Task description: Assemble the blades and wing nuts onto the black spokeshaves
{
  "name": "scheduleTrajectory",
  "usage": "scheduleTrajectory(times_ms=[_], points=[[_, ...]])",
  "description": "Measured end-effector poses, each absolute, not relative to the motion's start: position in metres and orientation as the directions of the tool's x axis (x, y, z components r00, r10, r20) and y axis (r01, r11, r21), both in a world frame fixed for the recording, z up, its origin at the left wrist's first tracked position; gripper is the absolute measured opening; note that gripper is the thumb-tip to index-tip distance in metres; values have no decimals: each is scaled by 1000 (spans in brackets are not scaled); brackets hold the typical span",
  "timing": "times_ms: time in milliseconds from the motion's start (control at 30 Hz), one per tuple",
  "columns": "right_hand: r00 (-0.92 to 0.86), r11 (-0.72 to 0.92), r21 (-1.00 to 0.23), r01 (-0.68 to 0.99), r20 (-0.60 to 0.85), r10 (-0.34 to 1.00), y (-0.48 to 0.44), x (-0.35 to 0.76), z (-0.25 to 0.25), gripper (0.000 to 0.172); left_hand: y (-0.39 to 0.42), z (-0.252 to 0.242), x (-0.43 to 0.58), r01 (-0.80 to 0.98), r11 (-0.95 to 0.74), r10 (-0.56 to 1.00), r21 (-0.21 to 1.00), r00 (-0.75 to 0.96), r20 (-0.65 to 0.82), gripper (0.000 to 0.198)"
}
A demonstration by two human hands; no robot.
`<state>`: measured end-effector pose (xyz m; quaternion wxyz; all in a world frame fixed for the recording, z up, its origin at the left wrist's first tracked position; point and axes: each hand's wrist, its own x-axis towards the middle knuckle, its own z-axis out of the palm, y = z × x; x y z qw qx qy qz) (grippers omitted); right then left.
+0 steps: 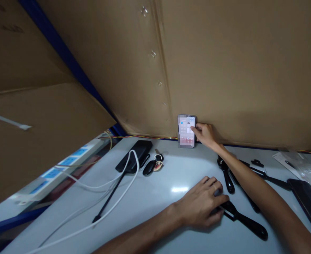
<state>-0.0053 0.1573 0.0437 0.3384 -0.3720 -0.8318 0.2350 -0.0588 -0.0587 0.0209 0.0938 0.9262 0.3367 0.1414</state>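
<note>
My right hand (205,134) reaches to a phone (187,132) that leans upright against the brown cardboard at the back. One fingertip touches the lit screen; the other fingers are partly curled beside the phone's right edge. My left hand (201,204) rests on the table, fingers bent round the head of a black-handled tool (247,224). Its handle points right and toward me, while the covered head cannot be made out. Under my right forearm lie more black-handled tools, one of them (228,180) close to my left hand.
A black power bank (135,155) with a white cable (118,204) lies left, keys with a fob (152,165) beside it. A white power strip (62,169) runs along the left edge. Clear plastic packaging (303,162) and a dark flat case (307,199) lie right. Cardboard (237,63) walls the back.
</note>
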Motion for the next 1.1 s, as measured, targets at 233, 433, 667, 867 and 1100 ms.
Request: scheduleTrajectory(times_ms=[233,433,667,867,1100], points=[[-499,610,-646,459,380,779,158,-5,44,27,-59,22,-58,599,-755,652,267,731,202,34],[-500,606,-652,456,376,780,157,-5,45,26,-59,21,-59,591,-758,647,277,733,209,33],[-499,600,-656,458,370,784,157,-5,45,27,-59,21,-59,593,-756,649,276,732,205,34],[-505,568,-674,473,321,802,160,-6,43,27,-59,21,-59,587,-755,650,293,730,210,34],[-524,537,-702,469,268,808,159,-3,46,32,-57,19,-59,593,-750,656,294,725,211,35]])
